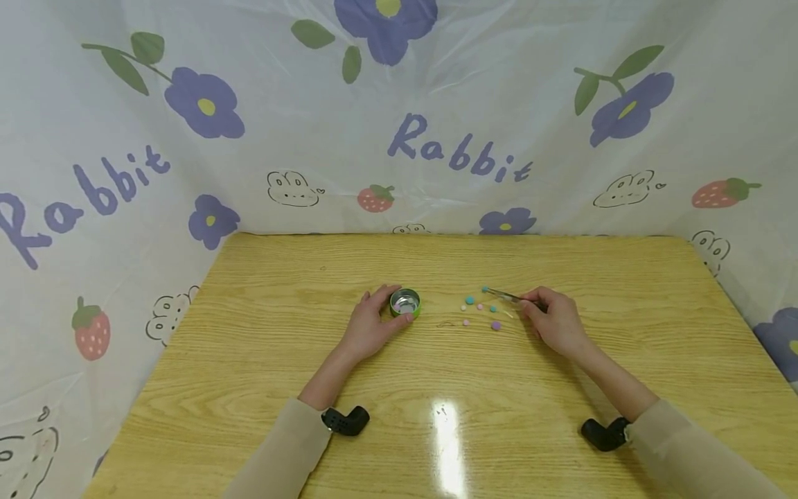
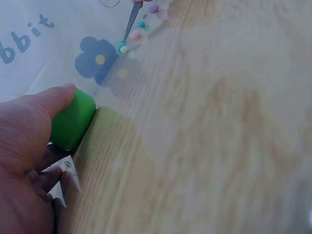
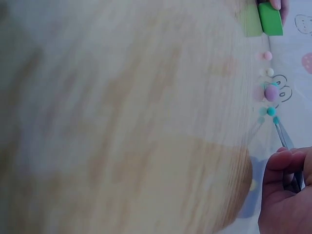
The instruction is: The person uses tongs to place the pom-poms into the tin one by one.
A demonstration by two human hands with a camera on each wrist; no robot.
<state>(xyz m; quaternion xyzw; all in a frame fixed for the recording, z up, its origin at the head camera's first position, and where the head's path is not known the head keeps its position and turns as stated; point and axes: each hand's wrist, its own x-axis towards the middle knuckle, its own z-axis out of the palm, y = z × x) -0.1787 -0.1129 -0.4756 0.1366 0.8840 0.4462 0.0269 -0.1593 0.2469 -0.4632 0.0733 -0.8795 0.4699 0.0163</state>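
My left hand [image 1: 369, 320] holds a small round green tin [image 1: 414, 315] on the table, thumb and fingers around its side. The tin is uncovered, with a shiny inside and a bit of pink in it. In the right wrist view the tin [image 3: 271, 19] shows at the top. With my right hand [image 1: 555, 320] I pinch dark tweezers [image 1: 508, 296], their tips pointing left at a teal ball [image 1: 485, 289]. Nearby lie a larger teal ball [image 1: 470, 300], a purple ball [image 1: 495, 326], a pink ball [image 1: 465, 323] and several other small balls.
The wood-grain table [image 1: 399, 381] runs back to a white curtain [image 1: 455, 90] printed with flowers, rabbits and strawberries. A black device is strapped at each wrist, the left one [image 1: 346, 421] and the right one [image 1: 605, 434] near the sleeve cuffs.
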